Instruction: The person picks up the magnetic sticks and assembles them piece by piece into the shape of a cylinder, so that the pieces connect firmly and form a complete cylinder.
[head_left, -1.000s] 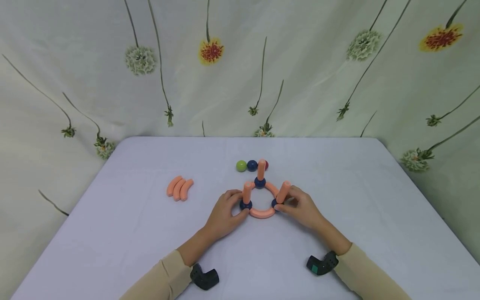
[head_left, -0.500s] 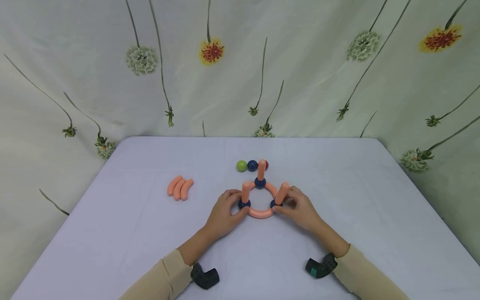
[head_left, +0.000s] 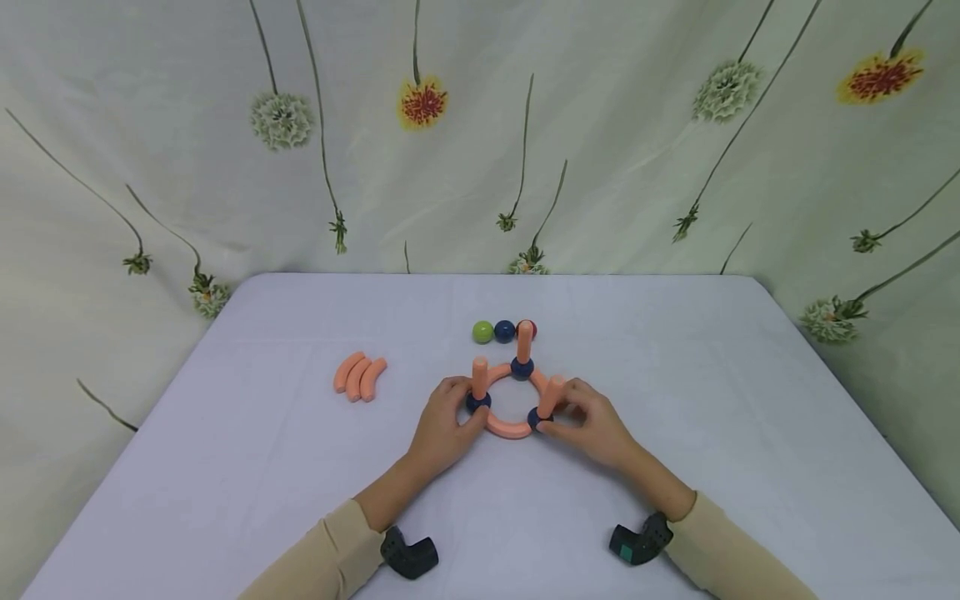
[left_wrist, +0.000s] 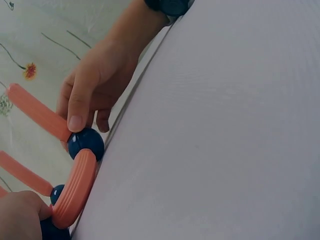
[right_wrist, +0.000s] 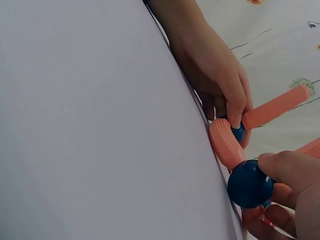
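A ring of curved orange magnetic sticks [head_left: 507, 429] joined by blue balls lies on the table. From each of its balls rises a straight orange stick; the right one [head_left: 551, 396] leans to the right. My left hand [head_left: 442, 427] pinches the left blue ball [head_left: 478, 402] between thumb and fingers. On the other side, my right hand [head_left: 596, 423] pinches the right blue ball [head_left: 538, 419], which also shows in the left wrist view as a blue ball [left_wrist: 86, 144] under the thumb. Neither hand touches the back blue ball [head_left: 522, 367].
Behind the ring stand a green ball [head_left: 483, 332], a loose blue ball [head_left: 505, 332] and a red ball [head_left: 532, 331], partly hidden by the back stick. Loose curved orange sticks [head_left: 360, 377] lie at left on the white-covered table [head_left: 225, 467]. A flowered cloth [head_left: 600, 167] hangs behind.
Both hands have turned the ring slightly clockwise as seen from above. Its front part has shifted left, the right ball has come nearer, and the back ball has barely moved.
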